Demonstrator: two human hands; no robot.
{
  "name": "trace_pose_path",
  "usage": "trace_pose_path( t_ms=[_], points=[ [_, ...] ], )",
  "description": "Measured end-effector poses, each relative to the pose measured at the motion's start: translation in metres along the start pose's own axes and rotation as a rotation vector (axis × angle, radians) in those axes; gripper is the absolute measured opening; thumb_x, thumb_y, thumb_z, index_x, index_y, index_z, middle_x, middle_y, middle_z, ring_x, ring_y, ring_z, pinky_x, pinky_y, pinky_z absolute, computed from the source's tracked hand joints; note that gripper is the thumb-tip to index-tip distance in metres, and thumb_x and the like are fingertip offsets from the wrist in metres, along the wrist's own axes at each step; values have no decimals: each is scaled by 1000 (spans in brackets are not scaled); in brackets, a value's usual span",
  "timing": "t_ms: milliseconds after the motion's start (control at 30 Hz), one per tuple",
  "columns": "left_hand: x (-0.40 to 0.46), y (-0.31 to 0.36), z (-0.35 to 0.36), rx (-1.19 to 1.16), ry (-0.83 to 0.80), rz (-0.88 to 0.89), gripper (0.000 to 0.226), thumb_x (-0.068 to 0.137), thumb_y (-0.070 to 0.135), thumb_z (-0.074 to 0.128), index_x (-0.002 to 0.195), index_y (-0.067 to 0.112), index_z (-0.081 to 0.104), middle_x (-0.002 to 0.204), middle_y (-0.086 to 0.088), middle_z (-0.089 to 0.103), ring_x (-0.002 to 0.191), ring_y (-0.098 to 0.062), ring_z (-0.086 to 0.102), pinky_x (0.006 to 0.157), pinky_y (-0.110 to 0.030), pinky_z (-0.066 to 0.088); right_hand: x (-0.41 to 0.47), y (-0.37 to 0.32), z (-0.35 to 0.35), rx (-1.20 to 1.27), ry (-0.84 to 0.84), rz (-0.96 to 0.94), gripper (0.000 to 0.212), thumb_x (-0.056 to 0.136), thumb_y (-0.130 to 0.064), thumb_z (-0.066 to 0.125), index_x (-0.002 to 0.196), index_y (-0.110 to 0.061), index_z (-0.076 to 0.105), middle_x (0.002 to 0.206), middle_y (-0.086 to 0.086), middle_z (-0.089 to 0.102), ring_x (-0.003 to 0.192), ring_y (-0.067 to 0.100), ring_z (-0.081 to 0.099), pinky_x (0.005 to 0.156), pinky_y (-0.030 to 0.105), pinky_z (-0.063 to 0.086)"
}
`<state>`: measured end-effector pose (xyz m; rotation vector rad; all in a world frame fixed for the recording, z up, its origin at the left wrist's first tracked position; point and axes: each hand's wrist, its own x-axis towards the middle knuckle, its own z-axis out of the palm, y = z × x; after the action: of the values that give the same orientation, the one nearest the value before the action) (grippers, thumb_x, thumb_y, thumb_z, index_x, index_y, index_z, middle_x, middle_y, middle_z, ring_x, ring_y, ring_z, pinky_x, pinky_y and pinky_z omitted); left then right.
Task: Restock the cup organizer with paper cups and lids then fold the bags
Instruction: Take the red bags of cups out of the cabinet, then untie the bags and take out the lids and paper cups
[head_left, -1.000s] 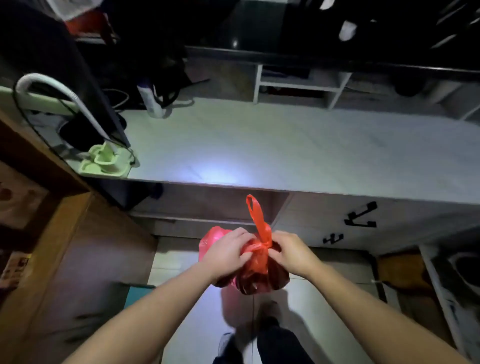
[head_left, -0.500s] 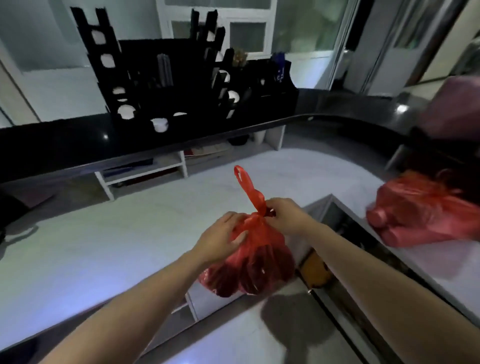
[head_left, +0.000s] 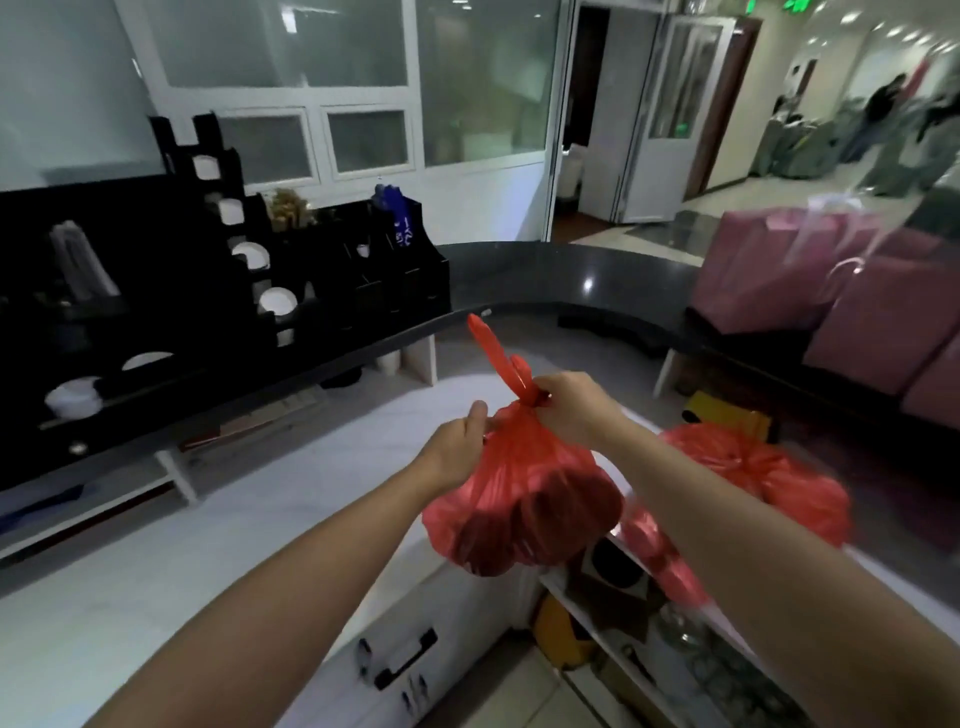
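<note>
Red knotted bag (head_left: 524, 499) hangs over white counter (head_left: 291, 483), my left hand (head_left: 460, 447) and right hand (head_left: 563, 405) pinching its neck. Second red bag (head_left: 769, 478) lies right on counter. Black cup organizer (head_left: 218, 291) stands beyond on dark ledge (head_left: 545, 280); pink bags (head_left: 841, 291) far right.

The thin, glossy, crinkled red plastic bag (head_left: 524, 499) pinched between both hands looked translucent, a second glossy red plastic bag (head_left: 769, 473) lay right of them on the smooth matt white lower counter (head_left: 291, 483), and beyond them the dark upper counter (head_left: 571, 275) shone like polished stone.
</note>
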<state>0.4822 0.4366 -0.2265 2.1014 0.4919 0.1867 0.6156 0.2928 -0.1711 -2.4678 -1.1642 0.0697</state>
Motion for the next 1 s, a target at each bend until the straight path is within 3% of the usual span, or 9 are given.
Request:
trace_pose_path(
  t_ms=[167, 233, 333, 467, 567, 700, 833, 933, 1000],
  points=[
    [96, 28, 22, 26, -194, 153, 49, 108, 29, 22, 150, 29, 48, 149, 11, 50, 135, -4, 46, 116, -23, 31, 65, 65, -14, 10, 72, 113, 16, 89, -32, 62, 99, -28, 73, 91, -1, 71, 85, 26, 67, 63, 30, 45],
    [135, 33, 28, 70, -198, 208, 47, 108, 27, 26, 145, 19, 54, 146, 8, 53, 129, -4, 47, 111, -14, 30, 92, 88, -16, 1, 89, 143, 15, 89, -28, 62, 99, -27, 74, 92, 1, 72, 86, 27, 66, 63, 31, 45],
    [190, 34, 43, 140, -205, 240, 50, 96, 31, 30, 116, -1, 65, 125, -13, 65, 114, -24, 57, 106, -29, 40, 123, 122, -12, 10, 132, 202, 16, 86, -24, 63, 97, -24, 74, 94, 5, 74, 91, 30, 67, 68, 34, 50],
    [249, 34, 64, 277, -307, 296, 45, 98, 31, 34, 132, 17, 61, 137, -5, 60, 125, -21, 53, 110, -34, 39, 146, 159, -4, 23, 123, 295, 17, 83, -34, 63, 87, -20, 73, 88, 7, 74, 88, 33, 68, 67, 37, 49],
    [292, 34, 77, 293, -239, 349, 50, 96, 38, 31, 137, 24, 57, 140, 0, 58, 129, -19, 51, 112, -40, 39, 162, 180, -7, 31, 137, 361, 11, 85, -26, 63, 82, -18, 70, 85, 9, 72, 85, 34, 67, 64, 35, 44],
    [322, 36, 100, 288, -229, 456, 42, 99, 28, 38, 132, 17, 62, 133, -5, 61, 125, -23, 53, 112, -36, 37, 167, 208, 4, 43, 141, 412, 8, 81, -9, 62, 83, -13, 69, 85, 11, 68, 86, 35, 65, 67, 36, 42],
    [333, 34, 113, 275, -203, 587, 29, 101, 19, 47, 122, 17, 68, 125, -1, 63, 118, -17, 54, 106, -25, 36, 164, 225, 16, 137, 230, 439, 17, 85, -13, 67, 101, -12, 72, 99, 3, 67, 93, 14, 63, 83, 32, 50],
    [337, 27, 118, 283, -130, 618, 25, 98, 25, 46, 108, 21, 70, 114, 3, 64, 109, -18, 56, 98, -33, 45, 157, 240, 25, 124, 349, 432, 2, 85, -7, 67, 85, -5, 67, 91, 5, 67, 84, 20, 64, 75, 35, 51],
    [333, 25, 120, 277, -74, 613, 25, 97, 27, 45, 103, 20, 69, 110, 4, 64, 106, -17, 54, 94, -35, 47, 148, 247, 26, 118, 387, 431, 5, 86, -7, 71, 82, -7, 69, 85, 3, 66, 78, 18, 63, 73, 26, 46]
  ],
)
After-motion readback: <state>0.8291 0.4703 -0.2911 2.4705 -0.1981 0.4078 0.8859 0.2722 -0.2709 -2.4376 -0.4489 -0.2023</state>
